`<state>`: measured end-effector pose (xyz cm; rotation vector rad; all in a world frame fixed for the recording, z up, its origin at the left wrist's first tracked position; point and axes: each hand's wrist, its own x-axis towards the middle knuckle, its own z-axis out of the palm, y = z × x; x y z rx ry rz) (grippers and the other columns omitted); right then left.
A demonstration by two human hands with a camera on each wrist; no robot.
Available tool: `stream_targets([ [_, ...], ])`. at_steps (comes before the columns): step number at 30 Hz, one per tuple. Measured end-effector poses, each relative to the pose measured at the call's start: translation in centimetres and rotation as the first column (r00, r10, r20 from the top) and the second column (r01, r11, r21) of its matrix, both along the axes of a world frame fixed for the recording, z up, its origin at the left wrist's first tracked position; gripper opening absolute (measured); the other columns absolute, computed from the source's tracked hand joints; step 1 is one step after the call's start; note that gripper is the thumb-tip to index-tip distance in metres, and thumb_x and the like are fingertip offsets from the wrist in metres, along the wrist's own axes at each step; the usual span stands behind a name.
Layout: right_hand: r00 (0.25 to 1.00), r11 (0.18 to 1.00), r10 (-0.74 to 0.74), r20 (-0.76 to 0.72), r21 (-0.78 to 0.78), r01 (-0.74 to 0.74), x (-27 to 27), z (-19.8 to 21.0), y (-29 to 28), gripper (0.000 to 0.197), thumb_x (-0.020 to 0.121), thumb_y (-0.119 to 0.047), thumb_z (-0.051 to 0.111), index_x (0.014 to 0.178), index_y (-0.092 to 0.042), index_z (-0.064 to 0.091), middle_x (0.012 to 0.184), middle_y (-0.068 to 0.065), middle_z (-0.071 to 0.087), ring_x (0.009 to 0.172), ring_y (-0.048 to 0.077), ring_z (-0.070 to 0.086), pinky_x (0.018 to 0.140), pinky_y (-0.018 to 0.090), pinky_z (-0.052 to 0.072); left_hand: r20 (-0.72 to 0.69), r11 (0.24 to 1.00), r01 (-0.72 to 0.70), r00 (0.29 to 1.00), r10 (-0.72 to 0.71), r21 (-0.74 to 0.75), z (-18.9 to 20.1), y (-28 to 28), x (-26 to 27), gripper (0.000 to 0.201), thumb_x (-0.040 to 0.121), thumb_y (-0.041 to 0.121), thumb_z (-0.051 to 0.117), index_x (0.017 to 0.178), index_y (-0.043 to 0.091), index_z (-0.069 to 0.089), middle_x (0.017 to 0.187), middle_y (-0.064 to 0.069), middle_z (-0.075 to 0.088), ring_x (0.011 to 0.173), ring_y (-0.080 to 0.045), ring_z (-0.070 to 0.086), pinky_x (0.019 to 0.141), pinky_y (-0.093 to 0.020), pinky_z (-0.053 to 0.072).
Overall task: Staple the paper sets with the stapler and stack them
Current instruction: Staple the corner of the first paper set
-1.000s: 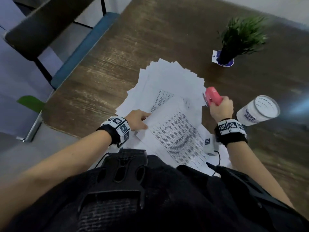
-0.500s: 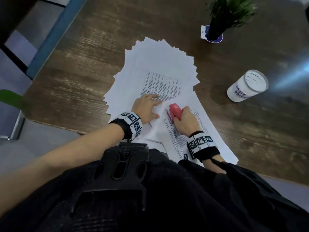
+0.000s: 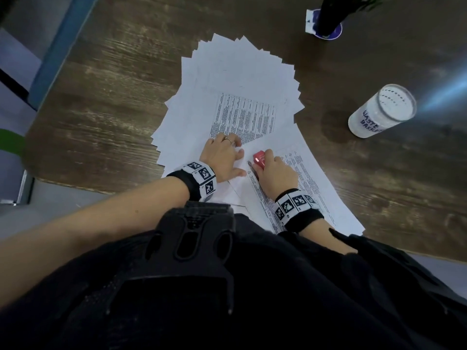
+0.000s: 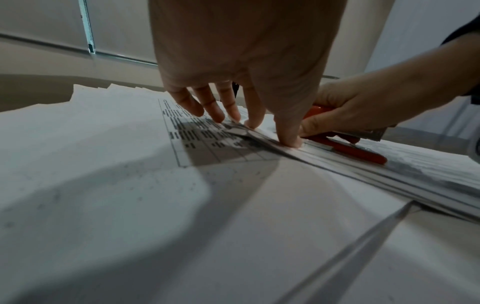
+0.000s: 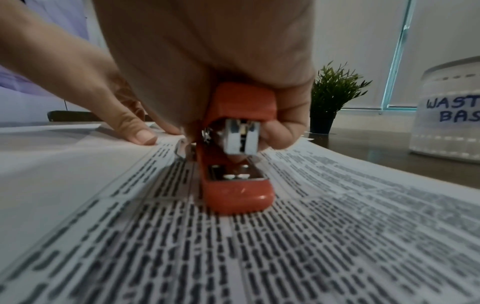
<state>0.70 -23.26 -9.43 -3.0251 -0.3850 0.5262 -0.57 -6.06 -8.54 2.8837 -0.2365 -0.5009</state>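
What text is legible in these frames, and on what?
"WASTE BASKET": handwritten in blue on the white waste basket; the head view clips the last letter, and the right wrist view shows only "WAST / BAS".
Printed sheet under the stapler: rows of text, too blurred to read.
Wrist bands: square marker codes, no words.

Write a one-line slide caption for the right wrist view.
Right hand grips a red stapler on a printed paper set while the left hand presses the sheets.

red stapler [image 3: 259, 159], white papers [image 3: 242, 79] w/ black print, brown woodgrain table [image 3: 113, 97], b&w checkered wristbands [image 3: 202, 176].
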Motion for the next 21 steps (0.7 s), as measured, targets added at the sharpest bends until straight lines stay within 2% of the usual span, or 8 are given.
stream_targets([
  [3,1.0,1.0,-0.005,-0.005,-0.012,0.005,0.0,-0.2,0.4,0.046,0.101,-0.05,0.032,0.127,-0.012,0.037,0.111,0.01,0.059,0.088,0.033,0.063,0.062,0.037,0.042,-0.024,0.997,-0.021,1.0,0.02,-0.069,-0.3,0.2,0.2,0.044,0.082,0.063,0.06,0.104,0.026,0.065,0.139,0.005,0.038,0.122,-0.023,0.035,0.095,-0.039,0.038],
  [8,0.995,0.996,0.082,0.058,0.023,-0.083,0.4,-0.5,0.1,0.044,0.101,-0.048,0.036,0.125,-0.012,0.042,0.111,0.01,0.057,0.088,0.032,0.061,0.058,0.035,0.04,-0.053,0.99,-0.054,0.997,0.048,-0.128,-0.8,0.3,0.3,0.043,0.079,0.063,0.064,0.103,0.028,0.066,0.136,0.008,0.037,0.119,-0.022,0.034,0.092,-0.037,0.041],
  [12,0.999,0.998,0.03,0.014,0.061,-0.031,0.5,-0.5,0.7,0.042,0.101,-0.046,0.034,0.119,-0.009,0.041,0.106,0.012,0.06,0.083,0.034,0.063,0.059,0.035,0.04,-0.054,0.984,-0.074,0.996,0.066,-0.159,-0.8,0.3,0.4,0.043,0.077,0.062,0.066,0.102,0.026,0.068,0.135,0.008,0.039,0.118,-0.021,0.035,0.091,-0.035,0.039],
  [15,0.997,0.993,-0.065,-0.038,0.098,0.068,0.1,-0.6,1.2,0.041,0.102,-0.046,0.033,0.117,-0.008,0.039,0.104,0.016,0.063,0.087,0.036,0.063,0.062,0.037,0.039,-0.042,0.98,-0.081,0.996,0.075,-0.18,-0.9,0.3,0.3,0.045,0.076,0.061,0.067,0.104,0.027,0.069,0.136,0.009,0.039,0.117,-0.021,0.035,0.087,-0.032,0.036],
  [18,0.993,0.989,-0.103,-0.061,0.097,0.108,0.1,-0.6,1.3,0.042,0.101,-0.047,0.032,0.117,-0.01,0.038,0.104,0.014,0.063,0.088,0.036,0.063,0.063,0.038,0.039,-0.05,0.973,-0.095,0.995,0.087,-0.21,-0.9,0.4,0.5,0.047,0.075,0.06,0.069,0.107,0.026,0.07,0.136,0.009,0.04,0.115,-0.02,0.036,0.087,-0.03,0.036],
  [21,0.991,0.985,-0.119,-0.056,0.117,0.125,0.2,-0.7,1.1,0.042,0.101,-0.048,0.034,0.118,-0.011,0.038,0.104,0.012,0.063,0.085,0.034,0.063,0.064,0.038,0.041,-0.045,0.939,-0.163,0.987,0.157,-0.304,-1.3,0.5,0.2,0.059,0.074,0.054,0.075,0.121,0.019,0.067,0.137,0.005,0.043,0.118,-0.021,0.04,0.097,-0.03,0.038],
])
